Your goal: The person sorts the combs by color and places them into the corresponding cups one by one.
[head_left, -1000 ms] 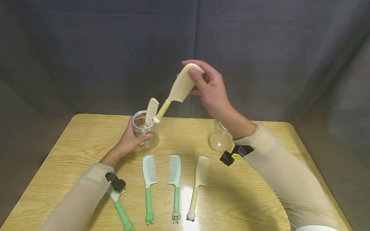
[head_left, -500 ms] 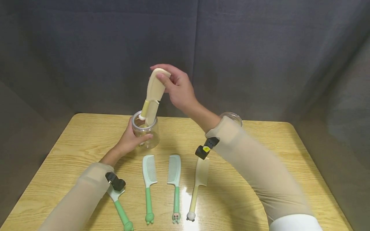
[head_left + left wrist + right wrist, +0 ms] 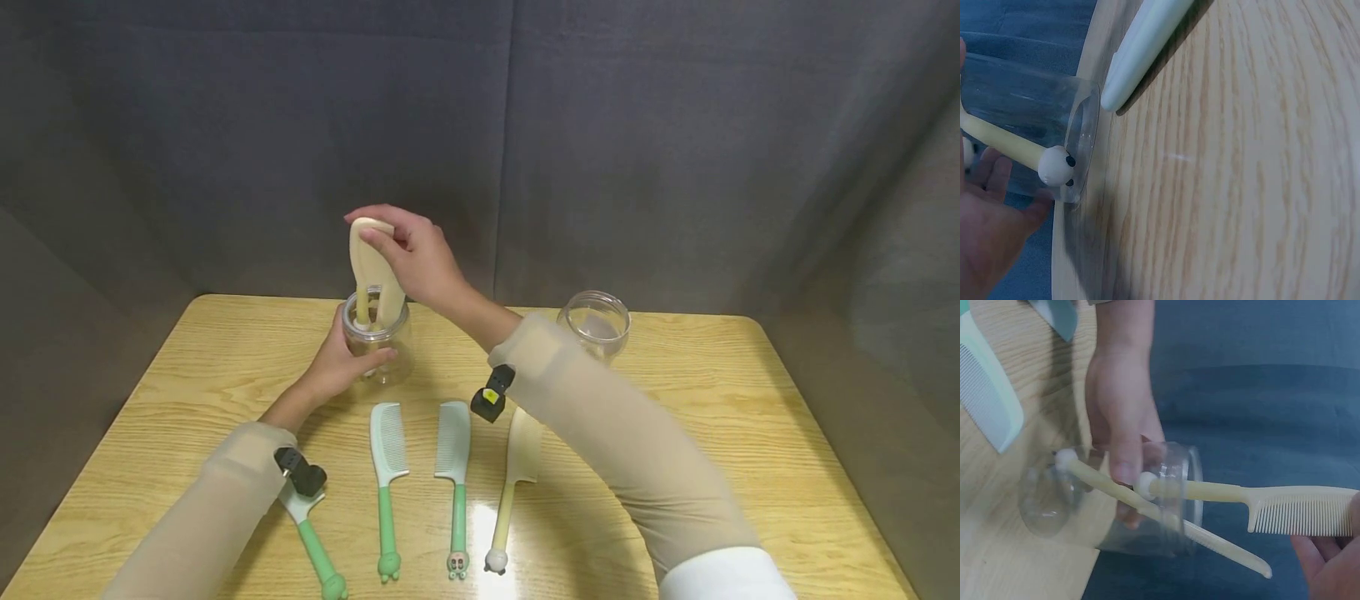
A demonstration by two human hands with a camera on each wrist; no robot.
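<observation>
Right hand [image 3: 420, 262] pinching cream comb [image 3: 367, 258], now lowering handle-first into jar [image 3: 377, 346]; left hand [image 3: 337, 367] gripping jar; insertion nearly complete.

Cream comb [image 3: 367, 250]; clear jar [image 3: 378, 346]; green-handled combs [image 3: 387, 475]; wood-grain table [image 3: 750, 433].

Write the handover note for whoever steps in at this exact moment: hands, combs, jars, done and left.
Left hand grips the left jar, steadying it on the table.
Right hand pinches the toothed end of a cream comb; its handle tip is just inside the jar's mouth, not released.
Done: one cream comb already stands in that jar.
Left: a cream comb and three green-handled combs lie in a row at the front. The second jar, back right, holds nothing.
</observation>
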